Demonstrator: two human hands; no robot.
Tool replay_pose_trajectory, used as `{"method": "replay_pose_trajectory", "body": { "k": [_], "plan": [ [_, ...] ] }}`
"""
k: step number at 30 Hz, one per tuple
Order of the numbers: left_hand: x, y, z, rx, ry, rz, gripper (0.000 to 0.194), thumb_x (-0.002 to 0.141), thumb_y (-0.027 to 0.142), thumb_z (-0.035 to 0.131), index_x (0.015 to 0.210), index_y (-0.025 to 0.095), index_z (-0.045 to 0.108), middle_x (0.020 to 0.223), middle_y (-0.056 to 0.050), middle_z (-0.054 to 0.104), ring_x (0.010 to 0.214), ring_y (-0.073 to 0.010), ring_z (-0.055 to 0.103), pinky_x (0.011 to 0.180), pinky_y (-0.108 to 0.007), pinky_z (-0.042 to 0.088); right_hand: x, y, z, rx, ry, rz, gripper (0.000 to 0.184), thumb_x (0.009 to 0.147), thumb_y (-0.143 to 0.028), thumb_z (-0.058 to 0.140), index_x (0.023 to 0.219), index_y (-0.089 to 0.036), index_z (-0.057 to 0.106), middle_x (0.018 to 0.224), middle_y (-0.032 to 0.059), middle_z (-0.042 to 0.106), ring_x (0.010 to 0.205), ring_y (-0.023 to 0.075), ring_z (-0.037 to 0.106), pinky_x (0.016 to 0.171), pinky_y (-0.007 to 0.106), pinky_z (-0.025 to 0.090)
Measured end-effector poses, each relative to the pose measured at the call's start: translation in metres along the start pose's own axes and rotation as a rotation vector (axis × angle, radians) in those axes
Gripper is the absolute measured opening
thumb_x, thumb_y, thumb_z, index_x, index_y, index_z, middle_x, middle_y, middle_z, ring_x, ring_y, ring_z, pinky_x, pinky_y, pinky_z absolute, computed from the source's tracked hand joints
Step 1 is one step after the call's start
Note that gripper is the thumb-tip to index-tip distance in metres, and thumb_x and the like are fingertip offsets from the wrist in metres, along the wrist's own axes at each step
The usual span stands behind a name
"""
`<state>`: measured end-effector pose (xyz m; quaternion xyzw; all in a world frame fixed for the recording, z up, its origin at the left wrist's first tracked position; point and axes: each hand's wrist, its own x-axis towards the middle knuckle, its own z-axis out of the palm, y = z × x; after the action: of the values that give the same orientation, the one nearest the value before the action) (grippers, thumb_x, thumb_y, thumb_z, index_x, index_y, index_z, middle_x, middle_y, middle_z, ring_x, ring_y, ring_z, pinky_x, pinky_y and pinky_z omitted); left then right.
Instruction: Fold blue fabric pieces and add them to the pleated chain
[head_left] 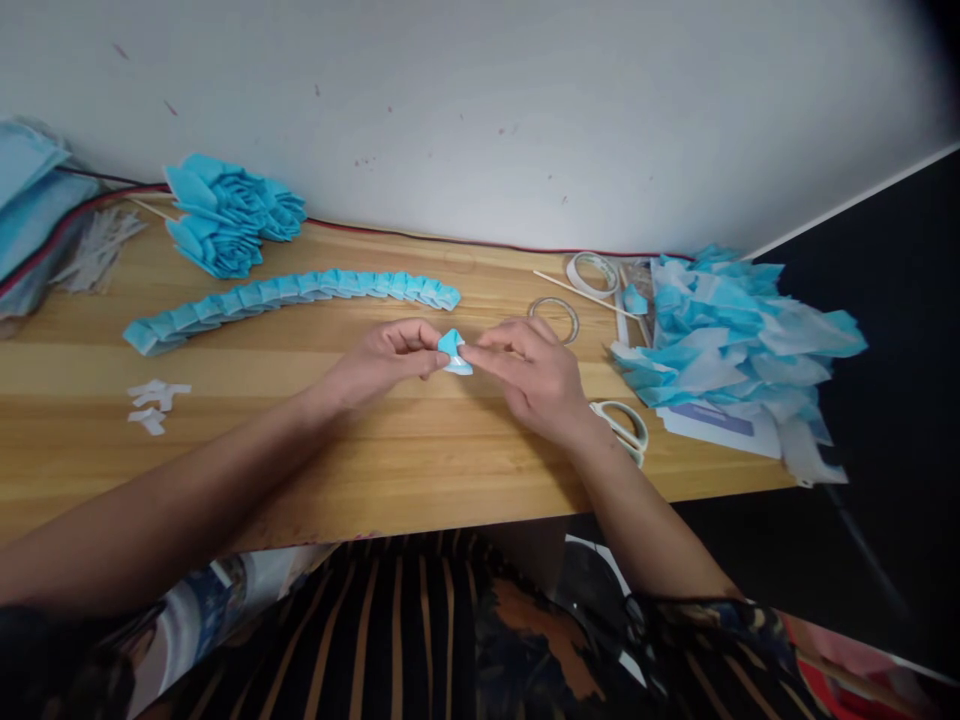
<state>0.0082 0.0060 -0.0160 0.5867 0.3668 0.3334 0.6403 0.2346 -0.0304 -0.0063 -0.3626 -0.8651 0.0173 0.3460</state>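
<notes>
Between my two hands, above the middle of the wooden table [420,460], is a small folded piece of blue paper [451,345] with a pale lower edge. My left hand [390,355] pinches its left side between thumb and fingers. On the right side, the thumb and fingertips of my right hand [532,370] press against it. Just behind my hands lies a long curved row of overlapping folded blue pieces [300,292]. Close to my right wrist are white-handled scissors [628,425], partly covered by my arm.
Blue paper roses [232,210] lie at the back left. White paper strips [154,400] are at left. A white tape roll [592,272], a thinner tape ring [559,315] and a thin stick [577,292] lie back right, beside a heap of blue paper petals [735,330]. A cable [420,236] runs along the wall.
</notes>
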Motion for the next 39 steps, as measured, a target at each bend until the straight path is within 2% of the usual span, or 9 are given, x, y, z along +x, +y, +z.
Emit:
{"method": "replay_pose_trajectory", "body": {
  "k": [5, 8, 11, 13, 18, 24, 31, 36, 39],
  "plan": [
    [0.000, 0.002, 0.000, 0.037, -0.020, -0.017, 0.019, 0.075, 0.035, 0.074, 0.078, 0.019, 0.064, 0.072, 0.002, 0.059, 0.067, -0.0109, 0.050, 0.065, -0.024, 0.043, 0.007, -0.004, -0.008, 0.331, 0.117, 0.382, 0.026, 0.104, -0.020, 0.046, 0.119, -0.027, 0.066, 0.118, 0.0057, 0.073, 0.106, 0.0199, 0.069, 0.087, 0.039, 0.058],
    [0.000, 0.004, 0.002, 0.048, -0.005, 0.022, 0.020, 0.074, 0.036, 0.074, 0.079, 0.018, 0.065, 0.080, 0.000, 0.063, 0.073, -0.0118, 0.053, 0.069, -0.025, 0.044, 0.013, -0.002, -0.008, 0.521, 0.008, 0.544, 0.028, 0.104, -0.029, 0.051, 0.129, -0.025, 0.059, 0.117, 0.0069, 0.075, 0.107, 0.0206, 0.071, 0.087, 0.040, 0.059],
    [0.001, 0.004, 0.001, 0.066, -0.024, 0.061, 0.020, 0.074, 0.036, 0.074, 0.078, 0.019, 0.066, 0.079, 0.000, 0.062, 0.075, -0.0125, 0.053, 0.071, -0.026, 0.044, 0.018, 0.000, -0.005, 0.653, -0.169, 0.563, 0.035, 0.102, -0.031, 0.052, 0.137, -0.025, 0.056, 0.117, 0.0073, 0.076, 0.110, 0.0210, 0.070, 0.093, 0.043, 0.058],
    [0.001, 0.004, -0.001, 0.067, -0.043, 0.072, 0.020, 0.075, 0.037, 0.074, 0.078, 0.019, 0.066, 0.078, 0.000, 0.061, 0.074, -0.0122, 0.052, 0.070, -0.026, 0.043, 0.021, 0.001, -0.002, 0.716, -0.210, 0.556, 0.037, 0.101, -0.029, 0.052, 0.138, -0.025, 0.056, 0.117, 0.0071, 0.075, 0.110, 0.0201, 0.070, 0.096, 0.043, 0.058],
    [0.001, 0.002, -0.002, 0.042, -0.061, 0.045, 0.022, 0.077, 0.037, 0.073, 0.083, 0.018, 0.065, 0.078, 0.001, 0.061, 0.070, -0.0112, 0.050, 0.065, -0.025, 0.041, 0.021, 0.003, 0.004, 0.792, -0.177, 0.577, 0.037, 0.099, -0.025, 0.051, 0.135, -0.023, 0.061, 0.109, 0.0051, 0.072, 0.100, 0.0172, 0.068, 0.094, 0.039, 0.057],
    [0.005, -0.006, -0.004, 0.043, -0.047, 0.040, 0.023, 0.077, 0.038, 0.074, 0.086, 0.017, 0.067, 0.083, 0.000, 0.064, 0.074, -0.0123, 0.052, 0.070, -0.026, 0.044, 0.014, 0.005, 0.009, 0.856, -0.038, 0.640, 0.029, 0.095, -0.029, 0.061, 0.123, -0.025, 0.071, 0.097, 0.0019, 0.069, 0.093, 0.0172, 0.065, 0.093, 0.037, 0.055],
    [0.008, -0.012, -0.006, 0.070, -0.029, 0.028, 0.021, 0.079, 0.037, 0.072, 0.085, 0.017, 0.066, 0.082, 0.000, 0.060, 0.071, -0.0109, 0.049, 0.067, -0.025, 0.041, 0.008, 0.012, 0.014, 0.929, 0.053, 0.713, 0.031, 0.095, -0.028, 0.062, 0.124, -0.028, 0.071, 0.103, 0.0012, 0.067, 0.087, 0.0148, 0.066, 0.085, 0.035, 0.057],
    [0.007, -0.013, -0.005, 0.077, -0.034, 0.014, 0.021, 0.079, 0.036, 0.072, 0.085, 0.017, 0.066, 0.083, 0.001, 0.061, 0.073, -0.0111, 0.051, 0.069, -0.025, 0.041, 0.010, 0.010, 0.011, 0.846, 0.003, 0.676, 0.032, 0.092, -0.030, 0.067, 0.123, -0.026, 0.070, 0.108, 0.0032, 0.070, 0.099, 0.0172, 0.066, 0.088, 0.035, 0.057],
    [0.007, -0.012, -0.003, 0.095, -0.031, -0.013, 0.020, 0.079, 0.035, 0.072, 0.085, 0.017, 0.066, 0.081, 0.001, 0.061, 0.073, -0.0114, 0.052, 0.069, -0.025, 0.041, 0.011, 0.007, 0.012, 0.848, -0.029, 0.626, 0.032, 0.090, -0.030, 0.070, 0.122, -0.026, 0.069, 0.104, 0.0018, 0.069, 0.094, 0.0155, 0.066, 0.085, 0.032, 0.057]
  ]
}}
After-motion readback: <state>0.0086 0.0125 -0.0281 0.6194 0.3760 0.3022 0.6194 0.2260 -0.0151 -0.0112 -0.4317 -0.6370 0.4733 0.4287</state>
